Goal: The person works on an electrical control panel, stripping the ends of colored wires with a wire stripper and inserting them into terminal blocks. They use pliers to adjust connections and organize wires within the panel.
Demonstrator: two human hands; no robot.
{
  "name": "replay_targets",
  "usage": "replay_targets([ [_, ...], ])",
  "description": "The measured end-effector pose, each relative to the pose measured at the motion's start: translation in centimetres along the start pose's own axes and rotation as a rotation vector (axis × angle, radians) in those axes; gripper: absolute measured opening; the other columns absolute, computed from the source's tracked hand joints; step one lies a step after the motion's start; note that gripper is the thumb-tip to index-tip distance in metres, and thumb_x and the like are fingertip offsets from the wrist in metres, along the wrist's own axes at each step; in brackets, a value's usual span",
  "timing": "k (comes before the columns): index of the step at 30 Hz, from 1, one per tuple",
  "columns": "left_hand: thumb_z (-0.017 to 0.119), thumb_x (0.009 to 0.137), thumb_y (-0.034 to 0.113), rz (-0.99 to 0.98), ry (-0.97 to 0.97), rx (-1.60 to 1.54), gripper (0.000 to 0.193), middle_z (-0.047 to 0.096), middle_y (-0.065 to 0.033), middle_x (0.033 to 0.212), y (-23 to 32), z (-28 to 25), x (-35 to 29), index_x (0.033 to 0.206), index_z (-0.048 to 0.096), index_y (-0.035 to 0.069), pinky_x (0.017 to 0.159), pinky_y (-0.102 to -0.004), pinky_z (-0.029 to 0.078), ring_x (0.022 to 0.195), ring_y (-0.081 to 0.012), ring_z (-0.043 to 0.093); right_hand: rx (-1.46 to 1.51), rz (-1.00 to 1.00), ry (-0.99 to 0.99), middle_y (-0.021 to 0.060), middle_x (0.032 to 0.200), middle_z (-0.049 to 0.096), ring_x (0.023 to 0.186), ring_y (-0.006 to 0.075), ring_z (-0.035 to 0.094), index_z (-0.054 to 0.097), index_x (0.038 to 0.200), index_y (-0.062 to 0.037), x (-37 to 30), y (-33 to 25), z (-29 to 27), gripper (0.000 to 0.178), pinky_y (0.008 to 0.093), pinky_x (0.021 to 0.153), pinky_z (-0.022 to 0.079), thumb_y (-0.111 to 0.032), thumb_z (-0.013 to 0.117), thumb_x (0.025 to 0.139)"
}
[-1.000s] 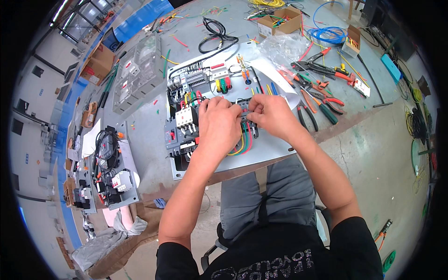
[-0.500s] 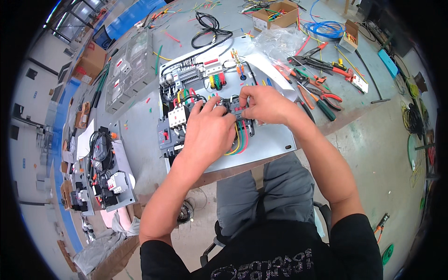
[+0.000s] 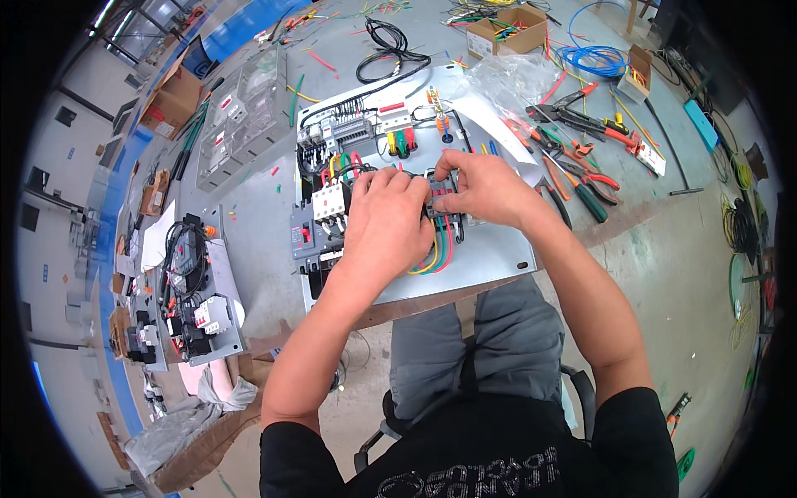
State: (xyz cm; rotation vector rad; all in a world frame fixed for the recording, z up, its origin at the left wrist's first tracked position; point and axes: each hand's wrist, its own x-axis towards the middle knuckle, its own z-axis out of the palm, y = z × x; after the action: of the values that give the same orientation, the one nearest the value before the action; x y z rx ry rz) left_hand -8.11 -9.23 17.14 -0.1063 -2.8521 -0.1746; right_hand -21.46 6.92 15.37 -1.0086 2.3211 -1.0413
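My left hand (image 3: 388,217) lies over a metal mounting panel (image 3: 398,288), its fingers bent down among the components and their tips hidden. Opposite it, my right hand (image 3: 490,191) has thumb and forefinger curled at a dark block-shaped electrical device (image 3: 442,192) with red parts. Both hands meet around this device; what exactly the fingers pinch is too small to tell. Yellow, green and red wires (image 3: 446,251) loop down from it. Left of my left hand sit a white contactor (image 3: 330,202) and a grey circuit breaker (image 3: 304,235) with a red lever.
Pliers and cutters (image 3: 581,178) lie right of the panel, beside a clear plastic bag (image 3: 515,79). Cardboard boxes (image 3: 508,31) and a blue wire coil (image 3: 594,60) stand farther back. A second wired assembly (image 3: 187,274) and a transparent case (image 3: 245,124) are on the left.
The whole view has shifted slightly, with the bench appearing farther right. My left fingers have drawn closer together over the components; my right hand stays at the dark device.
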Motion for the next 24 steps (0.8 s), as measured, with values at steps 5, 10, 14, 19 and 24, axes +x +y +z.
replay_targets([
  [5, 0.075, 0.079, 0.014, -0.007, 0.016, -0.029, 0.027, 0.068, -0.0129, 0.104, -0.1, 0.1, 0.1, 0.104, 0.066, 0.006, 0.113, -0.0508, 0.04, 0.118, -0.035, 0.061, -0.04, -0.016, 0.032, 0.0074, 0.072, 0.061, 0.069, 0.0215, 0.06, 0.07, 0.117, -0.0077, -0.1, 0.2, 0.1, 0.045, 0.0382, 0.065, 0.047, -0.026, 0.089, 0.081],
  [10, 0.08, 0.08, 0.016, 0.02, 0.028, -0.045, 0.025, 0.067, -0.0102, 0.1, -0.2, 0.1, -0.1, 0.101, 0.069, 0.009, 0.11, -0.0514, 0.041, 0.115, -0.0337, 0.062, 0.032, -0.03, 0.076, 0.0103, 0.073, 0.067, 0.069, 0.0267, 0.065, 0.071, 0.118, -0.0062, -1.2, 0.4, 0.7, 0.043, 0.0403, 0.067, 0.051, -0.026, 0.087, 0.082],
  [14, 0.081, 0.08, 0.017, 0.021, 0.05, -0.023, 0.02, 0.066, -0.009, 0.097, -0.2, 0.3, -0.1, 0.097, 0.072, 0.01, 0.108, -0.0515, 0.041, 0.113, -0.033, 0.062, 0.296, -0.082, 0.03, 0.0032, 0.069, 0.06, 0.064, 0.0142, 0.055, 0.071, 0.115, -0.0045, -1.7, 1.7, 0.8, 0.03, 0.0337, 0.063, 0.047, -0.011, 0.081, 0.088],
  [19, 0.08, 0.082, 0.015, 0.034, 0.095, -0.008, 0.015, 0.068, -0.0093, 0.091, -0.3, 0.7, 0.2, 0.094, 0.073, 0.009, 0.104, -0.05, 0.044, 0.11, -0.0327, 0.063, 0.162, -0.257, 0.07, 0.0056, 0.074, 0.064, 0.067, 0.0164, 0.06, 0.07, 0.106, -0.0026, -2.6, 1.8, 0.7, 0.019, 0.0343, 0.066, 0.051, -0.002, 0.077, 0.089],
  [24, 0.08, 0.082, 0.015, 0.049, 0.074, -0.017, 0.015, 0.07, -0.0085, 0.091, -0.5, 0.6, 0.3, 0.094, 0.074, 0.009, 0.104, -0.0496, 0.044, 0.112, -0.0321, 0.063, 0.157, -0.356, 0.176, 0.0104, 0.081, 0.069, 0.072, 0.0213, 0.068, 0.07, 0.099, -0.0018, -2.7, 2.3, 1.5, 0.013, 0.0353, 0.069, 0.054, -0.003, 0.077, 0.088],
])
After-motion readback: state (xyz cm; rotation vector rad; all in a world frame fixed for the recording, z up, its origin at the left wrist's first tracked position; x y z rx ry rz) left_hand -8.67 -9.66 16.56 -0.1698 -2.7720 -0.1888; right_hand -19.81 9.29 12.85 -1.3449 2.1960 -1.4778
